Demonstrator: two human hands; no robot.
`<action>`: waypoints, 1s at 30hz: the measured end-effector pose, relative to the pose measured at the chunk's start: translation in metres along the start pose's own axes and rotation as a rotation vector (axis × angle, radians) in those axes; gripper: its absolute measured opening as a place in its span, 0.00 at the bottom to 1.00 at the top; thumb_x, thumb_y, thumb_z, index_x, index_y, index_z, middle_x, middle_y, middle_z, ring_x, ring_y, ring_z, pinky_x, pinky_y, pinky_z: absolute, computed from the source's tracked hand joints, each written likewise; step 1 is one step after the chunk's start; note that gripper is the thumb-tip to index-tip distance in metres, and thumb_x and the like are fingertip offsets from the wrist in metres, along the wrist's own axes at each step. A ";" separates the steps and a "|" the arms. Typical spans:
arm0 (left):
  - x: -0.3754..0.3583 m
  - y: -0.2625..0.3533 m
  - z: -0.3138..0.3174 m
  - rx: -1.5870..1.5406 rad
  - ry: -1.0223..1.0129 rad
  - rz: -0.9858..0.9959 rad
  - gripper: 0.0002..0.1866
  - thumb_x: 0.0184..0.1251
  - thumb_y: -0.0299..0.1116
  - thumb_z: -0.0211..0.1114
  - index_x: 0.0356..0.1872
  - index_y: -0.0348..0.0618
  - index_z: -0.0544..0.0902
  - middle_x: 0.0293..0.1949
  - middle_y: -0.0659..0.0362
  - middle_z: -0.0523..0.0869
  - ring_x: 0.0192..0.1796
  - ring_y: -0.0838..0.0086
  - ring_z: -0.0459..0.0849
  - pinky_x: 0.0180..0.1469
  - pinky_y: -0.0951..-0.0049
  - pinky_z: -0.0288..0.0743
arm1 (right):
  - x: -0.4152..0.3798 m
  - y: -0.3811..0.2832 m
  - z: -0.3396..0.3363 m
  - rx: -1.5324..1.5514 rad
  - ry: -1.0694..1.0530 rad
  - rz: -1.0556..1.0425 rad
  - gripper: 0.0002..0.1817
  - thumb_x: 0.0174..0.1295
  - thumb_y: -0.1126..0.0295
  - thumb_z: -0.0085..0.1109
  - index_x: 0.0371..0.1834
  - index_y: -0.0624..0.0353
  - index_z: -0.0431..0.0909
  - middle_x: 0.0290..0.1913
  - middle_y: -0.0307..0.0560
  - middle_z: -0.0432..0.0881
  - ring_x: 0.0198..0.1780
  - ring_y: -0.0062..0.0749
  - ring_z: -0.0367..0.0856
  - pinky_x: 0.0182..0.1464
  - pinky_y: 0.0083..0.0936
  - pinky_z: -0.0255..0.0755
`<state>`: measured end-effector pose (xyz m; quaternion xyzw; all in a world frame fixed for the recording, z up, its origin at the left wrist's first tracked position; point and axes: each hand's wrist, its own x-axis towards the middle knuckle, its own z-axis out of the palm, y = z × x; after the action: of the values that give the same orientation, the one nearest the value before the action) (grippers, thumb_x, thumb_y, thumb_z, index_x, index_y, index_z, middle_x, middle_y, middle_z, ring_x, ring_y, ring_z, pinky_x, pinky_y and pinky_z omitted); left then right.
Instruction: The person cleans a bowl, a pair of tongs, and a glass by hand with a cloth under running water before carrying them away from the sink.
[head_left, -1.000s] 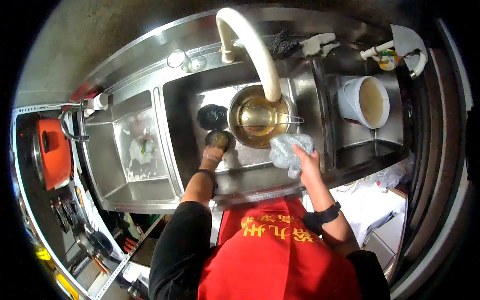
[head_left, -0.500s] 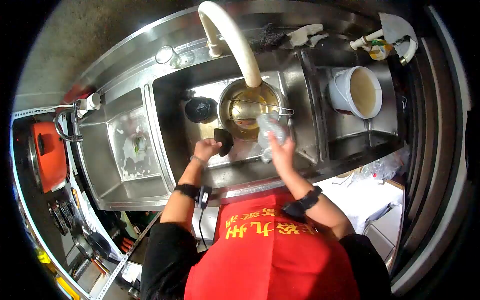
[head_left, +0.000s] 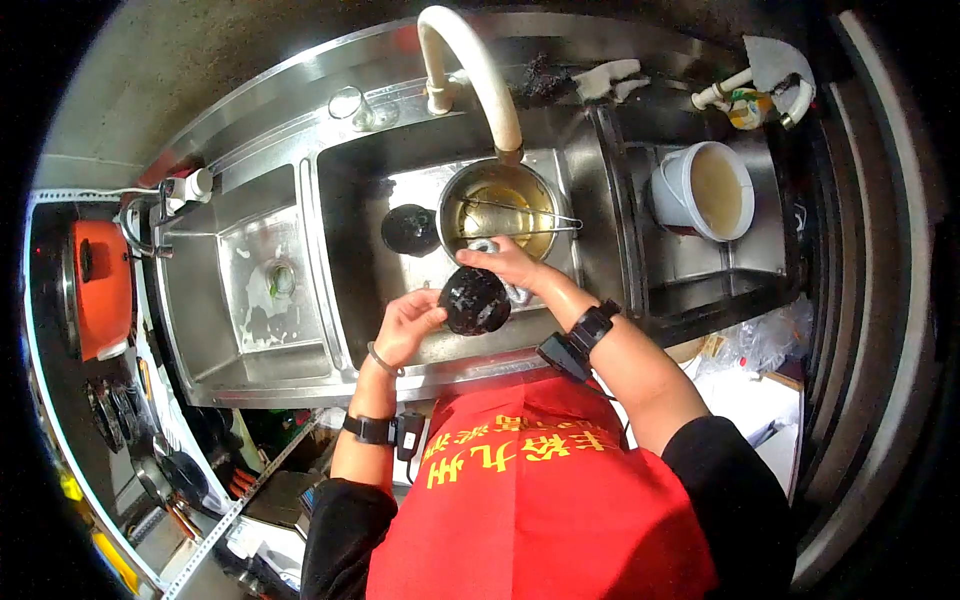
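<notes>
My left hand [head_left: 408,325] pinches the rim of a small black bowl [head_left: 474,302], its round wet face turned toward me. Against the bowl's far right edge is my right hand [head_left: 508,264], fingers closed on a crumpled grey cloth [head_left: 519,293], mostly covered by the hand and bowl. Just beyond both hands stands a round metal pot [head_left: 452,195] with yellowish liquid in it. A long-handled wire utensil [head_left: 545,212] lies across the pot. To the pot's left, another black bowl [head_left: 408,230] rests on the sink floor.
A white curved faucet [head_left: 478,75] arches over the pot. In the right basin sits a white bucket [head_left: 676,195] of cloudy liquid. The left basin [head_left: 255,355] has foam around its drain. A clear glass [head_left: 350,105] stands on the back ledge.
The black bowl has turned from edge-on to show its round face and shifted slightly right. My right hand has moved left with the grey cloth, up to the bowl.
</notes>
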<state>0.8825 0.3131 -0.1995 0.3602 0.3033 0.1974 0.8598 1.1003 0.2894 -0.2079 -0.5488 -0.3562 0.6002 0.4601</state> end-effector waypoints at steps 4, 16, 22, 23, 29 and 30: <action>0.000 -0.001 0.016 -0.299 -0.060 0.056 0.17 0.60 0.35 0.59 0.47 0.34 0.74 0.43 0.58 0.80 0.44 0.75 0.77 0.46 0.73 0.72 | -0.022 0.019 -0.016 0.682 -0.229 0.310 0.25 0.50 0.59 0.65 0.49 0.59 0.70 0.44 0.42 0.76 0.45 0.27 0.75 0.46 0.25 0.72; 0.032 -0.040 0.035 0.020 0.569 0.261 0.20 0.63 0.35 0.55 0.57 0.47 0.67 0.48 0.61 0.76 0.53 0.74 0.72 0.52 0.66 0.70 | -0.047 -0.034 0.001 0.224 0.261 -0.215 0.20 0.49 0.67 0.65 0.43 0.64 0.74 0.37 0.42 0.79 0.38 0.24 0.77 0.41 0.23 0.71; 0.017 -0.009 0.062 -0.016 0.501 0.368 0.27 0.58 0.38 0.61 0.57 0.42 0.64 0.50 0.59 0.70 0.46 0.75 0.71 0.39 0.76 0.71 | -0.061 -0.017 0.035 -0.820 -0.073 -0.702 0.14 0.39 0.77 0.58 0.34 0.60 0.77 0.33 0.49 0.80 0.42 0.45 0.77 0.44 0.37 0.70; 0.008 -0.008 0.055 -0.174 0.418 0.264 0.24 0.58 0.33 0.59 0.56 0.41 0.65 0.47 0.60 0.73 0.43 0.74 0.73 0.42 0.78 0.70 | -0.063 -0.013 0.032 -0.820 -0.079 -0.703 0.14 0.39 0.77 0.58 0.34 0.60 0.77 0.33 0.49 0.80 0.42 0.45 0.77 0.44 0.37 0.70; -0.006 -0.007 0.054 -0.405 0.179 0.046 0.25 0.63 0.48 0.48 0.52 0.38 0.70 0.50 0.56 0.75 0.52 0.70 0.74 0.54 0.68 0.66 | -0.063 -0.052 0.017 -1.344 -0.462 -0.612 0.30 0.40 0.78 0.57 0.53 0.55 0.67 0.57 0.48 0.68 0.59 0.39 0.65 0.62 0.37 0.56; -0.009 0.000 0.057 -0.404 0.146 -0.037 0.26 0.64 0.49 0.47 0.53 0.38 0.69 0.50 0.55 0.75 0.53 0.69 0.73 0.55 0.68 0.65 | -0.060 -0.050 0.020 -1.303 -0.550 -0.703 0.31 0.41 0.77 0.57 0.54 0.57 0.65 0.57 0.51 0.67 0.60 0.41 0.64 0.62 0.37 0.56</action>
<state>0.9136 0.2789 -0.1644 0.1599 0.3255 0.2641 0.8937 1.0874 0.2503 -0.1387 -0.3950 -0.8896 0.2043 0.1040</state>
